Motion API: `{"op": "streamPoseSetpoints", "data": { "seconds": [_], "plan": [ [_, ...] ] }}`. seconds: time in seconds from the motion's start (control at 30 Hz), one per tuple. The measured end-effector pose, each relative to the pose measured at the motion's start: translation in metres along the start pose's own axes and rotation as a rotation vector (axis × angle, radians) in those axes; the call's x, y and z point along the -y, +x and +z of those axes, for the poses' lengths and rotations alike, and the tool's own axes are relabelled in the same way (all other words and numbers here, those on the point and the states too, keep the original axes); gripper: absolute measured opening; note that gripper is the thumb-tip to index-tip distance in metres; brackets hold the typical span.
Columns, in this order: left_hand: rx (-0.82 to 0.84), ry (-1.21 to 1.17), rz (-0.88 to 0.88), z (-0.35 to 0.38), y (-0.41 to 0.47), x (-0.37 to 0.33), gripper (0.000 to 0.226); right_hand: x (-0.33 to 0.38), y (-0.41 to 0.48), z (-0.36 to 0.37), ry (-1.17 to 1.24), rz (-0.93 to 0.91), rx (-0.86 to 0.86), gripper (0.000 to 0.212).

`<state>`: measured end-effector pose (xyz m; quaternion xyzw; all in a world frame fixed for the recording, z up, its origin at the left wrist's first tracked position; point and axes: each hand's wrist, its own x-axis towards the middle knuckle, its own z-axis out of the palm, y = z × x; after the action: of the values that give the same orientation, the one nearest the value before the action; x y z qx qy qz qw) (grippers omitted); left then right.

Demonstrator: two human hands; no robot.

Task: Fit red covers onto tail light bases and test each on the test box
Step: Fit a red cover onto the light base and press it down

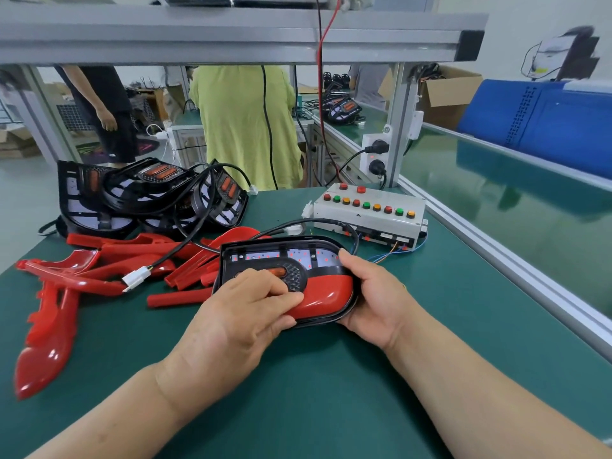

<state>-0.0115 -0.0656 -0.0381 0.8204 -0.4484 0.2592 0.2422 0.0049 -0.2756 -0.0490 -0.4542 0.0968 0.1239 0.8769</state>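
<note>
A black tail light base (pixel 281 251) lies on the green mat in front of me, its LED board lit with small red dots. A red cover (pixel 326 294) sits over its near edge. My left hand (pixel 238 319) presses down on the cover and the base's left part with bent fingers. My right hand (pixel 374 293) grips the base's right end, thumb on top. The base's black cable runs to the grey test box (pixel 369 210), which carries rows of red, green and amber lamps.
Several loose red covers (pixel 82 270) lie at the left of the mat. Behind them is a pile of black bases (pixel 149 193) with cables. A loose white connector (pixel 136 278) rests on the covers. Two people stand beyond the bench. An aluminium rail borders the right side.
</note>
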Motion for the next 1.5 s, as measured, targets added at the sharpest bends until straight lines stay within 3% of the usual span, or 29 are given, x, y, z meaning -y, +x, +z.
{"op": "streamPoseSetpoints", "data": {
  "seconds": [0.73, 1.5],
  "plan": [
    [0.032, -0.01, 0.011, -0.006, 0.0, 0.0, 0.035, -0.002, -0.002, 0.004, 0.002, -0.052, -0.008, 0.037],
    [-0.048, 0.032, 0.037, 0.01, -0.005, 0.008, 0.031, -0.004, -0.004, 0.005, 0.019, -0.045, -0.035, 0.041]
  ]
}}
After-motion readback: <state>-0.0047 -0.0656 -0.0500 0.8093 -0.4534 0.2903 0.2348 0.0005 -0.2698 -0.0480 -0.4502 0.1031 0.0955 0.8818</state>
